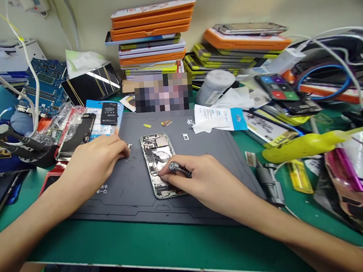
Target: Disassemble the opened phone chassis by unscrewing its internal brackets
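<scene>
An opened smartphone (161,142) lies on the dark grey mat (202,211), its circuit boards and inner parts bare. My right hand (203,174) is over the phone's lower half, closed around a screwdriver (178,168) with a dark grey handle. Its thumb and fingertips are low over the phone's inside; the driver's tip is hidden. To the left of the phone, my left hand (103,156) rests on the mat with its fingers curled and pressed together beside some tiny metal parts (129,147). Whatever those fingertips pinch, if anything, is too small to make out.
Behind the phone are a SIM tray (185,136) and a small gold-brown part (167,123). A black battery (109,113) lies at the back left. Stacked orange cases (151,22) stand against the wall. A yellow bottle (300,146) and cables crowd the right side.
</scene>
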{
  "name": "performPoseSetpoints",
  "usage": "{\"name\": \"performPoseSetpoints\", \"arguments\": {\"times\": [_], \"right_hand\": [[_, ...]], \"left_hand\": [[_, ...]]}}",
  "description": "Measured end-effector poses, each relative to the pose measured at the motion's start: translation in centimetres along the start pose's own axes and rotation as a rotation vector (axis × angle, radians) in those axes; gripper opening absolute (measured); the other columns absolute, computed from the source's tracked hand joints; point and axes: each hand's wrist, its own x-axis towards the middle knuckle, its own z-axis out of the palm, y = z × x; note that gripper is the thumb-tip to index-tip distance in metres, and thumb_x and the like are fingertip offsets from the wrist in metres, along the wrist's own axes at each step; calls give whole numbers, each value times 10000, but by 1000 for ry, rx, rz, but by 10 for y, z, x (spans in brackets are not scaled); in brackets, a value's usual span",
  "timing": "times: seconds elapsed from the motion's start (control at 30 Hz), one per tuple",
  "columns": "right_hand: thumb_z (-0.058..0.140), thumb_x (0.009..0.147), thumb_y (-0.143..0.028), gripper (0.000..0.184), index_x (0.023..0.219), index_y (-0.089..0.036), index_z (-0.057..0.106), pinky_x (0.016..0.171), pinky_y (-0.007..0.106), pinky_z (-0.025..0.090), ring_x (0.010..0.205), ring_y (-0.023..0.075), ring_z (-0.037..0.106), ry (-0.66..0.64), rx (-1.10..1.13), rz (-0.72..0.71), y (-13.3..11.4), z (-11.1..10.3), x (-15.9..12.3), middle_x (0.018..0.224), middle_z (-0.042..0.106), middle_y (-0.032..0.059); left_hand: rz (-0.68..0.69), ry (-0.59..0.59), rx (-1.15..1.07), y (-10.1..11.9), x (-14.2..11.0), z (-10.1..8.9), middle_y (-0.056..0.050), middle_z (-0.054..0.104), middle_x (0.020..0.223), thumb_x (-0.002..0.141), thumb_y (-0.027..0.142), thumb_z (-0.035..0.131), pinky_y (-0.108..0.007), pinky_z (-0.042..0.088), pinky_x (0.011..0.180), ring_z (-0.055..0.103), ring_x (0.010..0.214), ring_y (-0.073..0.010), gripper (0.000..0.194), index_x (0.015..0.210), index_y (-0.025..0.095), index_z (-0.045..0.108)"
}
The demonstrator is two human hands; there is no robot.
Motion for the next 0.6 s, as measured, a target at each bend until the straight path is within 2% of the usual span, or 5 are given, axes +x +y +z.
{"name": "performPoseSetpoints", "arguments": {"times": [0.13, 0.3, 0.6], "right_hand": [[615, 947, -299, 194, 881, -235, 786, 642, 296, 401, 698, 192, 665, -6, 13, 13, -1, -1, 0, 753, 771, -7], [631, 940, -268, 158, 877, -234, 772, 676, 289, 413, 703, 187, 656, 8, 48, 10, -5, -1, 1, 751, 757, -15], [633, 953, -239, 155, 879, -235, 769, 727, 283, 429, 754, 186, 680, 9, 59, -3, -3, -2, 2, 843, 796, -8]], "left_hand": [[-6, 8, -15, -1, 0, -1, -37, 808, 1137, 1045, 195, 455, -339, 557, 786, 755, 1043, -251, 274, 1027, 242, 725], [24, 41, 1, -3, 0, 1, -47, 808, 1143, 1060, 215, 450, -356, 563, 756, 762, 1015, -265, 281, 1036, 247, 728], [215, 236, 133, 13, -1, -2, -92, 796, 1117, 1116, 220, 442, -395, 591, 798, 757, 1004, -279, 277, 1109, 181, 716]]}}
